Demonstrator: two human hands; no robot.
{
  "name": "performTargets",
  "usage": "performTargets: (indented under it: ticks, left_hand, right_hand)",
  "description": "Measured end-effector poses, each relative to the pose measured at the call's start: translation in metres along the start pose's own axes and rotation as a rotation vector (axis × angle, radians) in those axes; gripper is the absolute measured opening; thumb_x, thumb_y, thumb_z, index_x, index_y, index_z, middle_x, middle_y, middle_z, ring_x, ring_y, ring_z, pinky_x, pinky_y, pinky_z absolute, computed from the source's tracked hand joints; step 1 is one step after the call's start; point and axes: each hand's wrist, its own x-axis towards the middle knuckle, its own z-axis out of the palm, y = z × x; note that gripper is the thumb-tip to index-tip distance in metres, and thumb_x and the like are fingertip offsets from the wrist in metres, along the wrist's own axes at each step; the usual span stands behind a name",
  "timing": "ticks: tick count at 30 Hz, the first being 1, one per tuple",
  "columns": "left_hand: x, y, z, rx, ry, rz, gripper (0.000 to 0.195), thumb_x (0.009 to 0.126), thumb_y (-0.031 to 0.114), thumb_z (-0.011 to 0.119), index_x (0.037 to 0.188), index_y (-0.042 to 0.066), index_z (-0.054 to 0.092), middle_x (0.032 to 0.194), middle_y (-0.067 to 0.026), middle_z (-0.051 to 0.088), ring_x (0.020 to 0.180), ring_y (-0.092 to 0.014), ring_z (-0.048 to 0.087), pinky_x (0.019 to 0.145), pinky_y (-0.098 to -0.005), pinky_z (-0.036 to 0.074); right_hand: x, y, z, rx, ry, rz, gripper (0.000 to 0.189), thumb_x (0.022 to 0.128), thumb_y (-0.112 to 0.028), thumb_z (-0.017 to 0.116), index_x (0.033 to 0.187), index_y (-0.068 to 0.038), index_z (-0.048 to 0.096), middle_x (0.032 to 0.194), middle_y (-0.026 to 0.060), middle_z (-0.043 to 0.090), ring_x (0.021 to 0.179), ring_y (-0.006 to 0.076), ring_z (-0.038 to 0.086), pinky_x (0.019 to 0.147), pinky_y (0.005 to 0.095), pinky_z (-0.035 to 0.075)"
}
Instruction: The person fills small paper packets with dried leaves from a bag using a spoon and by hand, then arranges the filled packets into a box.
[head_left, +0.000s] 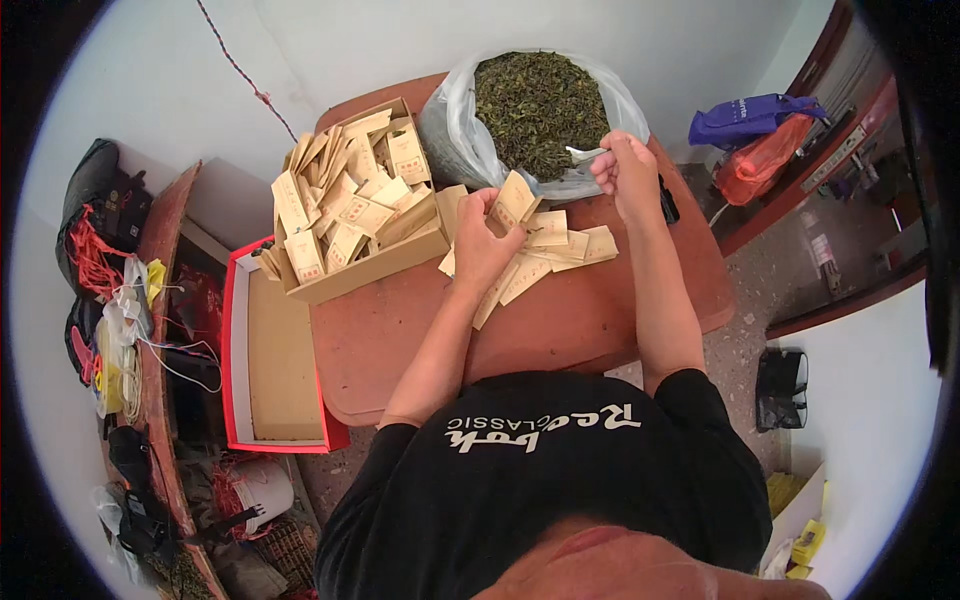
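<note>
My left hand (486, 241) holds a small brown paper packet (514, 199) upright between thumb and fingers, above several packets (581, 246) fanned out on the reddish table (405, 352). In my right hand (627, 174) is a small pale scoop or spoon (583, 154), its tip over the near right edge of dried leaves (538, 109), which look like tea. These leaves fill a clear plastic bag (454, 112) at the table's far side. Left of my hands, a cardboard box (367, 274) is heaped with similar packets bearing red print.
A red-rimmed box or lid (281, 360) lies at the table's left edge. Farther left, a wooden shelf (161, 300) carries bags and cords. A blue bag (750, 120) and a red plastic bag (765, 161) hang at the right. A dark object (667, 201) lies beside my right forearm.
</note>
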Motion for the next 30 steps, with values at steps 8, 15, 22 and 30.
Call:
performTargets:
  ticks: [8, 15, 22, 30]
  left_hand:
    - [0.0, 0.001, 0.001, -0.002, 0.007, -0.008, 0.05, 0.073, 0.013, 0.075, 0.116, 0.002, 0.054, 0.11, -0.0123, 0.053, 0.105, -0.026, 0.055, 0.094, -0.0359, 0.046]
    - [-0.001, -0.002, 0.0, 0.034, -0.019, -0.028, 0.054, 0.076, 0.015, 0.078, 0.121, 0.001, 0.053, 0.115, -0.0119, 0.054, 0.107, -0.024, 0.056, 0.096, -0.0357, 0.046]
    - [-0.003, -0.001, 0.002, 0.032, 0.017, 0.027, 0.053, 0.074, 0.012, 0.075, 0.12, 0.003, 0.052, 0.111, -0.0134, 0.055, 0.105, -0.028, 0.057, 0.093, -0.0374, 0.047]
    - [-0.007, 0.007, 0.004, 0.027, 0.029, -0.035, 0.059, 0.071, 0.014, 0.081, 0.122, 0.004, 0.052, 0.112, -0.0125, 0.056, 0.105, -0.029, 0.058, 0.093, -0.0377, 0.048]
  right_hand:
    - [-0.019, -0.009, 0.007, -0.02, -0.099, 0.036, 0.024, 0.103, -0.032, 0.048, 0.094, -0.01, 0.056, 0.064, 0.0021, 0.061, 0.051, 0.005, 0.052, 0.043, 0.0175, 0.035]
    - [-0.035, -0.016, 0.021, -0.319, -0.095, -0.078, 0.028, 0.103, -0.032, 0.048, 0.094, -0.008, 0.059, 0.065, 0.0009, 0.062, 0.054, 0.0048, 0.053, 0.05, 0.0192, 0.04]
    - [-0.056, -0.016, 0.05, -0.756, -0.156, -0.418, 0.021, 0.102, -0.022, 0.049, 0.095, -0.003, 0.058, 0.066, 0.0096, 0.063, 0.057, 0.0222, 0.063, 0.056, 0.0359, 0.048]
    - [-0.081, -0.005, 0.065, -1.041, -0.345, -0.744, 0.012, 0.097, -0.017, 0.055, 0.097, -0.005, 0.057, 0.078, 0.0168, 0.064, 0.072, 0.0372, 0.064, 0.061, 0.0462, 0.05]
